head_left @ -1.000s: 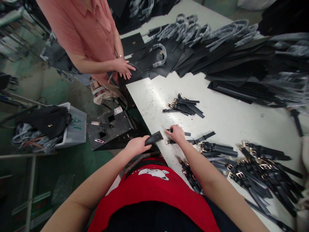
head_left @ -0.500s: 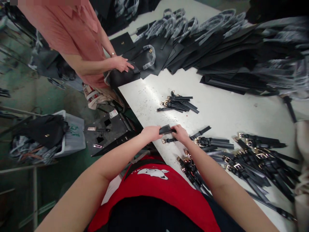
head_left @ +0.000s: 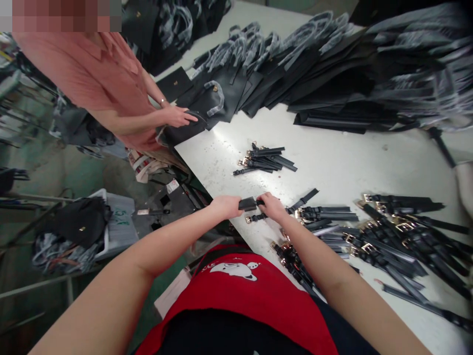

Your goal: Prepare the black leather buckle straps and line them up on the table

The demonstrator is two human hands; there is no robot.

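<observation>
Between my two hands, just above the table's near edge, is a short black strap. My left hand is closed round its left part, and the fingers of my right hand pinch its right end. A buckled black strap lies on the table just below my hands, partly hidden by my right hand. Beyond them rests a small pile of black straps with gold buckles.
More buckled straps lie heaped at the right of the white table. Black bag pieces with wrapped handles cover the far side. A person in a pink shirt handles one at left. A grey crate stands below.
The whole view has shifted a little. Both hands keep hold of the black strap in nearly the same pose; the co-worker's hand stays on the bag piece.
</observation>
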